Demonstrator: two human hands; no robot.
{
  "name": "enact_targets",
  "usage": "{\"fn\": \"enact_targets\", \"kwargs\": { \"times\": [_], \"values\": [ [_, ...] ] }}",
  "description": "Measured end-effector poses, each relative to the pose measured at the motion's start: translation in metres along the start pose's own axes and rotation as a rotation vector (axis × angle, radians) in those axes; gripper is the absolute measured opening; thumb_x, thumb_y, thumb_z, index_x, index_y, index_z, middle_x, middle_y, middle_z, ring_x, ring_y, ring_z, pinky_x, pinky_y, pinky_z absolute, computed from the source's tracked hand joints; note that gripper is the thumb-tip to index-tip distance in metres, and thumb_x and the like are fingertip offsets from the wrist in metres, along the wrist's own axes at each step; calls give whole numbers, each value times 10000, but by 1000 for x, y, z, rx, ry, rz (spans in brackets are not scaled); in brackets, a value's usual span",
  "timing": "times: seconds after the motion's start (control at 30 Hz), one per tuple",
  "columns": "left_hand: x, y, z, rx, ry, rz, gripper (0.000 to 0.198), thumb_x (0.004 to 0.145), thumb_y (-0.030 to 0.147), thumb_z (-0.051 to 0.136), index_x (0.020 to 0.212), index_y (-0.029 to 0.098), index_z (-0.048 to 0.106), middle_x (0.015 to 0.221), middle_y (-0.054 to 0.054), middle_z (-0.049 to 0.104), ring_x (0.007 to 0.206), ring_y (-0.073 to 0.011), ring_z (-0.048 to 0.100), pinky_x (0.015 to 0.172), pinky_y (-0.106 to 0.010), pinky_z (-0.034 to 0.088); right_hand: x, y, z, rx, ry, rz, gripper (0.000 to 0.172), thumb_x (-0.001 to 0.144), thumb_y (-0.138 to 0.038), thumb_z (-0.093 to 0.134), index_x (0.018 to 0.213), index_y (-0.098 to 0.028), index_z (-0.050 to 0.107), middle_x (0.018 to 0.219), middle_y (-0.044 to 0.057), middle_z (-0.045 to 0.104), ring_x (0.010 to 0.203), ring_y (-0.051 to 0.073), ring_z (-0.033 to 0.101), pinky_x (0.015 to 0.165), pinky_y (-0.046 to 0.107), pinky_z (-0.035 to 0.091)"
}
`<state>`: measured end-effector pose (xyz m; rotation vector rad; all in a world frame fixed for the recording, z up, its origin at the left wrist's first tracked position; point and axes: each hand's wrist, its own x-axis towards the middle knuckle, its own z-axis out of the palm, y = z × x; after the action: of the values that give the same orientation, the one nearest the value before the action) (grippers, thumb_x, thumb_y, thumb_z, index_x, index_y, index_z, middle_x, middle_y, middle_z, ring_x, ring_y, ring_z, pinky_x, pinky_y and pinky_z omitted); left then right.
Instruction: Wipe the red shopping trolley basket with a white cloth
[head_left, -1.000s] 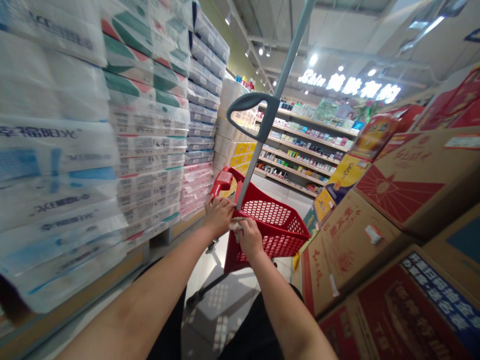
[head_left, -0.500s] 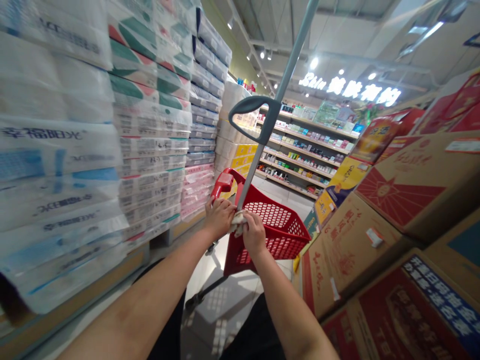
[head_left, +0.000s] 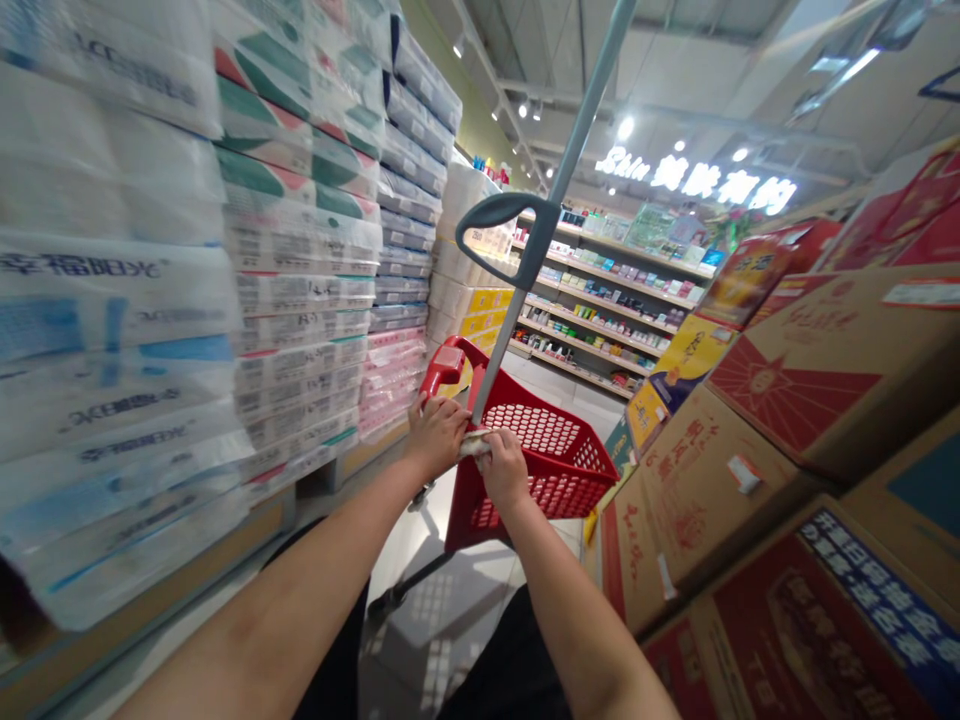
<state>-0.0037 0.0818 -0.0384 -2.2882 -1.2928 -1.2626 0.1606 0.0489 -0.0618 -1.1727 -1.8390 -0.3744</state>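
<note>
A red plastic shopping basket [head_left: 555, 470] on wheels stands in the aisle ahead of me. Its grey pull handle [head_left: 517, 230] rises tall from the near rim. My left hand [head_left: 435, 435] is closed on the basket's near rim by the red handle. My right hand [head_left: 502, 468] is closed on a whitish cloth [head_left: 474, 445] pressed against the rim at the base of the grey pole. Both forearms reach forward from the bottom of the view.
Stacked packs of tissue paper [head_left: 300, 260] wall the left side on a low pallet. Piled cardboard boxes [head_left: 810, 400] with red and yellow print crowd the right. Shelves of small goods [head_left: 607, 310] stand at the aisle's end. The tiled floor [head_left: 442, 610] runs between.
My right hand with the cloth has shifted slightly along the basket's rim near the pole. My left hand keeps its hold, and the basket has barely moved.
</note>
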Motion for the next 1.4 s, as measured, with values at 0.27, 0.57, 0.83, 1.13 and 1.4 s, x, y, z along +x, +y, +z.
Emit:
{"fn": "enact_targets", "kwargs": {
  "times": [0.27, 0.57, 0.83, 1.13, 1.4],
  "values": [
    [-1, 2, -2, -5, 40, -7, 226, 918, 307, 452, 992, 286, 664, 1021, -17, 658, 1130, -255, 468, 1098, -547, 186, 8, 4, -2, 90, 102, 22, 293, 853, -62, 449, 1041, -189, 635, 1125, 90, 605, 1092, 198, 526, 971, 358, 437],
    [-1, 3, -3, 14, 31, -9, 237, 925, 315, 440, 993, 281, 664, 1023, -11, 664, 1131, -249, 474, 1101, -546, 179, 9, 6, -2, 89, -1, 78, 353, 834, -69, 474, 1124, -195, 629, 1145, 87, 618, 1106, 211, 530, 985, 368, 429],
    [-1, 5, -9, -12, 18, -21, 259, 915, 282, 422, 968, 286, 675, 1012, -26, 662, 1128, -249, 475, 1101, -533, 183, -13, 13, -3, 98, -75, -18, 417, 914, -128, 442, 1321, -186, 510, 1322, 101, 542, 1253, 196, 461, 1078, 383, 361],
    [-1, 4, -6, -22, 16, -16, 247, 915, 289, 436, 974, 266, 675, 1014, -25, 661, 1120, -253, 468, 1109, -539, 178, -36, 28, 19, -131, 53, -76, 426, 966, -148, 399, 1384, -173, 472, 1269, 146, 531, 1207, 217, 475, 1012, 371, 457],
    [9, -9, 13, -11, 57, -35, 235, 915, 306, 439, 935, 276, 672, 1008, -21, 659, 1102, -242, 464, 1110, -546, 159, -50, 44, 53, -153, -7, -96, 483, 942, -210, 466, 1422, -183, 430, 1319, 159, 473, 1282, 289, 396, 1082, 488, 378]
  ]
}}
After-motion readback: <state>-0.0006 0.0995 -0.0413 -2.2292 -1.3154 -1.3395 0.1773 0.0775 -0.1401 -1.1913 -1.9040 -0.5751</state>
